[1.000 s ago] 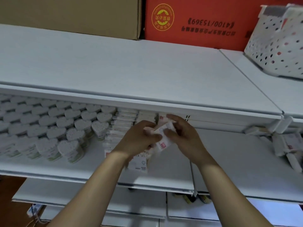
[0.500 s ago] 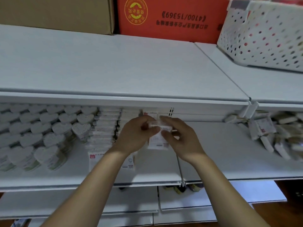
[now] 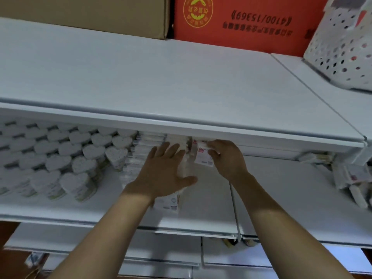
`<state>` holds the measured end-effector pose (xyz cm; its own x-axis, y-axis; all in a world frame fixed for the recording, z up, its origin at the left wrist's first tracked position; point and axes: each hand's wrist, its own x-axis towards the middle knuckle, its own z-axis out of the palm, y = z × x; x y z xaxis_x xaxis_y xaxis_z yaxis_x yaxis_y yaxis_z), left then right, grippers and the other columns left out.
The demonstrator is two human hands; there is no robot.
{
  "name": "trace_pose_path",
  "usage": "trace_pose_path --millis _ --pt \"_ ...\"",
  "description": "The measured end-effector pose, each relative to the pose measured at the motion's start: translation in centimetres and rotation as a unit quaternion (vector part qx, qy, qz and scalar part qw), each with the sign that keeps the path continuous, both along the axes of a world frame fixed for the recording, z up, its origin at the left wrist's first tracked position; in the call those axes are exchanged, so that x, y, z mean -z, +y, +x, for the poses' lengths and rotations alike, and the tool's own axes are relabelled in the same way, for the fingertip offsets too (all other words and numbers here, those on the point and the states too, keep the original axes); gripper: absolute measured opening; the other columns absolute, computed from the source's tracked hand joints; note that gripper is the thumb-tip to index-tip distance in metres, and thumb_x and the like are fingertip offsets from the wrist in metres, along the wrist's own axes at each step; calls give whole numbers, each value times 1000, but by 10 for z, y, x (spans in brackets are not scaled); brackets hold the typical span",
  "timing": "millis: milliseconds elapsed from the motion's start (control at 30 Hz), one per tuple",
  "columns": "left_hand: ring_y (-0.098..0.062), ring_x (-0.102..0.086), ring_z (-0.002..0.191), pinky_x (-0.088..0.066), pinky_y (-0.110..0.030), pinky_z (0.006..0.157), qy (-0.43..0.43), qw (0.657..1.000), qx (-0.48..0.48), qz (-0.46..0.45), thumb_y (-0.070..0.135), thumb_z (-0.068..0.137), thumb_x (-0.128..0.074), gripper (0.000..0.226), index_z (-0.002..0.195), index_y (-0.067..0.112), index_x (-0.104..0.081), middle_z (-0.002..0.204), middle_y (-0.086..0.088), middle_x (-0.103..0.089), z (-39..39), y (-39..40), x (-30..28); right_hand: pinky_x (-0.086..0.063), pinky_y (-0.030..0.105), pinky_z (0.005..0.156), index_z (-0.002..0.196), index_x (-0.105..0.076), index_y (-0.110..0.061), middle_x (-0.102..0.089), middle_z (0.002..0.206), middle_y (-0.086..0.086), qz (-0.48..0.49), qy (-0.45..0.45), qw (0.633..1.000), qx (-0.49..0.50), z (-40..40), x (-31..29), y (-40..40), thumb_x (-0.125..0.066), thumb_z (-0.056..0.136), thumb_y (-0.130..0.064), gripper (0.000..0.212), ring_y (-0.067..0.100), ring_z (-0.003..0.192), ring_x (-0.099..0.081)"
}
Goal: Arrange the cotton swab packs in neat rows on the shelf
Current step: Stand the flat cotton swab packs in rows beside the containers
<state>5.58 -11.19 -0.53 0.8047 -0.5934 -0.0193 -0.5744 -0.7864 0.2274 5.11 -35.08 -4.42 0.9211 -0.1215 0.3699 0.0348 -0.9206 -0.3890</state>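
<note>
the right hand (image 3: 227, 158) grips one pack (image 3: 202, 157) at the row's back end on the shelf (image 3: 281, 184); the left hand (image 3: 163, 172), open, lies flat on the standing packs (image 3: 182, 147). pushed carelessly, the row may topple.

The hands, together on one pack a moment ago, are now apart. The left hand (image 3: 164, 174) lies spread flat on the row of flat packs (image 3: 181, 156), no longer pinching. The right hand (image 3: 227, 158) alone grips the pack (image 3: 202, 157), pushed deeper under the upper shelf (image 3: 181, 125).
</note>
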Motion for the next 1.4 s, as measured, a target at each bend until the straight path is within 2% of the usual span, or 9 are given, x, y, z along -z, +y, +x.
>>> trace_pose_path --millis 100,367,500,667,833,1000,1100,1233,1400 --pt "-21 26 152 12 -52 123 43 995 49 76 96 69 -41 123 160 29 7 167 3 20 1 5 10 -56 45 87 119 -72 -16 -73 110 13 -51 15 999 -4 16 13 4 -62 96 -22 26 38 102 -67" --pt "-23 30 150 13 -52 122 22 990 77 119 77 78 -61 122 159 26 16 165 -1 26 3 10 21 -57 42 73 89 -76 -13 -72 84 12 -145 -21 989 35 28 28 6 -62 89 -25 18 36 79 -68" --pt "-24 30 150 13 -52 122 19 989 78 124 76 79 -60 121 158 25 16 165 -2 26 3 9 20 -55 42 77 102 -75 -18 -72 92 13 -191 -48 979 51 24 25 7 -82 76 -25 27 36 85 -67" --pt "-23 32 149 14 -54 122 25 991 83 99 84 74 -58 128 157 26 21 164 -2 30 3 8 17 -49 52 94 126 -64 -14 -62 120 20 -209 -3 975 76 21 21 17 -80 77 -30 54 44 108 -59" --pt "-23 23 152 11 -56 122 10 994 77 80 87 82 -36 115 158 21 18 167 -4 22 -3 -6 10 -42 55 106 137 -57 -8 -52 141 24 -183 -24 978 101 -10 22 19 -72 86 -30 57 44 131 -48" --pt "-26 18 154 14 -55 121 -21 996 68 58 74 95 -25 93 161 17 7 168 -6 16 -25 -51 10 -39 52 107 138 -56 -7 -50 144 22 -157 -70 975 139 -72 27 0 -61 91 -33 54 41 136 -45" --pt "-26 17 154 14 -53 122 -39 994 87 44 69 98 -26 87 161 17 4 169 -5 12 -50 -90 5 -43 54 105 135 -59 -6 -53 142 23 -145 -53 972 180 -115 27 -26 -70 87 -31 56 42 133 -49" --pt "-26 11 155 10 -54 123 -61 992 109 30 66 99 -31 85 161 18 1 169 -6 4 -98 -150 1 -45 51 101 128 -64 -4 -57 136 24 -171 -72 961 203 -177 22 -82 -58 89 -35 50 43 127 -53" --pt "-29 -4 155 0 -53 124 -88 990 109 2 61 99 -38 82 161 15 -10 168 -8 -12 -160 -231 0 -48 52 97 123 -65 -5 -58 131 23 -154 0 959 238 -245 0 -163 -68 82 -31 49 43 124 -52"
